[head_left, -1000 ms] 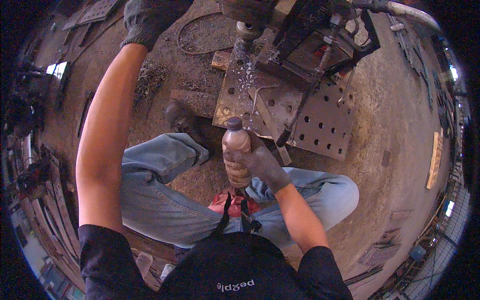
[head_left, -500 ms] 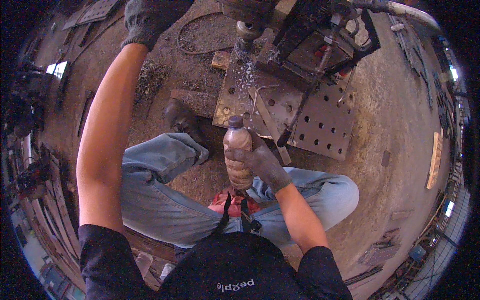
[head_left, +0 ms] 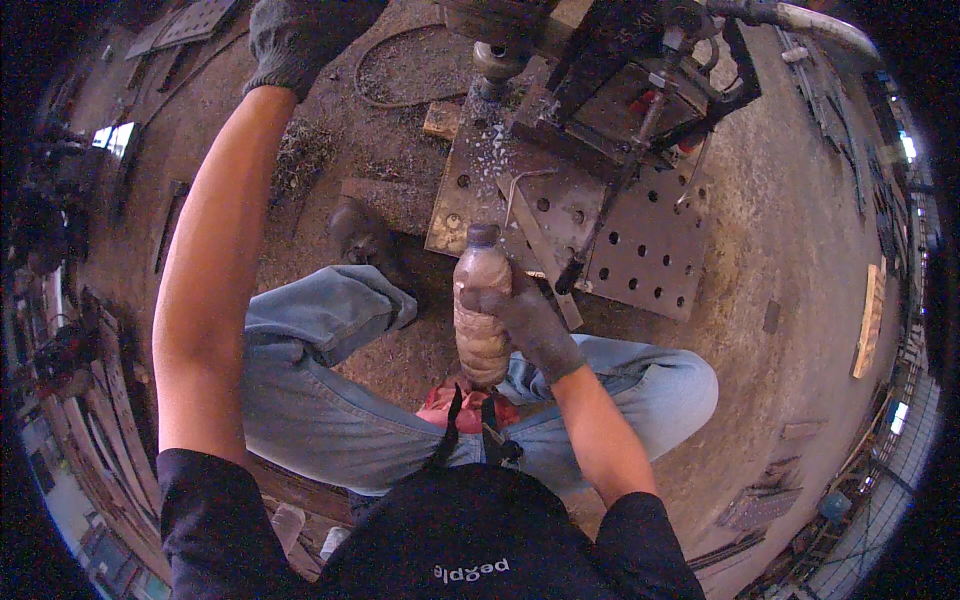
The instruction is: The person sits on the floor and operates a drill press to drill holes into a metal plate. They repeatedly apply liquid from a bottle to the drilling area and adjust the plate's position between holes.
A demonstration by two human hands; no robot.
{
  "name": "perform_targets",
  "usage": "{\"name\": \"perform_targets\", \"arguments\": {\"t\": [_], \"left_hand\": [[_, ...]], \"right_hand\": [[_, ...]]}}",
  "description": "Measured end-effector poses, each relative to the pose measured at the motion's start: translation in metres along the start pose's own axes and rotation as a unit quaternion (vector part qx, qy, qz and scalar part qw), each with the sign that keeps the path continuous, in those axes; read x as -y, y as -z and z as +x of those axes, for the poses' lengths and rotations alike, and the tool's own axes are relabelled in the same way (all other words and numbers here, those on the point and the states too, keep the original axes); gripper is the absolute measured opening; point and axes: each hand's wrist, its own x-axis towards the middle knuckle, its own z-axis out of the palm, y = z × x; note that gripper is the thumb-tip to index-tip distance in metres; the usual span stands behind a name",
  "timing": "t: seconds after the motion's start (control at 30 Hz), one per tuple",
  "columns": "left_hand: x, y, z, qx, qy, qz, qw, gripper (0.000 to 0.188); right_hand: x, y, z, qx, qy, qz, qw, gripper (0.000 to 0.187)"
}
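Observation:
My right hand [head_left: 535, 330], in a dark grey glove, is closed around a clear plastic bottle [head_left: 482, 350] with a dark cap and brownish, cloudy contents. The bottle stands nearly upright between my knees, its cap on. Up at the top left, my gloved left hand [head_left: 305, 45] reaches forward beside a dark drilling machine [head_left: 590, 80]; its fingers run out of the picture, so their grip is hidden. Beneath the machine's spindle [head_left: 495, 60] lies a steel plate [head_left: 470, 215] with drilled holes and pale shavings on it.
A second perforated plate [head_left: 650, 265] lies to the right. An L-shaped hex key [head_left: 512, 195] and a flat metal bar [head_left: 545, 255] rest on the plates. A wooden block [head_left: 441, 120] sits by the far left edge. Red cloth [head_left: 440, 405] shows between my legs.
The bottle has shifted slightly to the right in my right hand and stands a little straighter. My left arm has stayed in place.

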Motion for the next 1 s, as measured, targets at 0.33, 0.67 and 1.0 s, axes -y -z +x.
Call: {"name": "perform_targets", "arguments": {"t": [0.33, 0.67, 1.0], "left_hand": [[0.007, 0.006, 0.002, 0.016, -0.003, 0.031, 0.999, 0.032], [0.004, 0.006, 0.001, 0.022, 0.001, 0.019, 1.000, 0.032], [0.000, 0.002, 0.001, 0.018, 0.003, 0.009, 1.000, 0.031]], "right_hand": [[0.035, -0.009, -0.018, 0.015, 0.009, 0.213, 0.977, 0.062], [0.031, -0.005, -0.013, -0.020, -0.027, 0.243, 0.969, 0.057], [0.025, 0.002, -0.007, -0.028, -0.073, 0.217, 0.973, 0.054]]}}
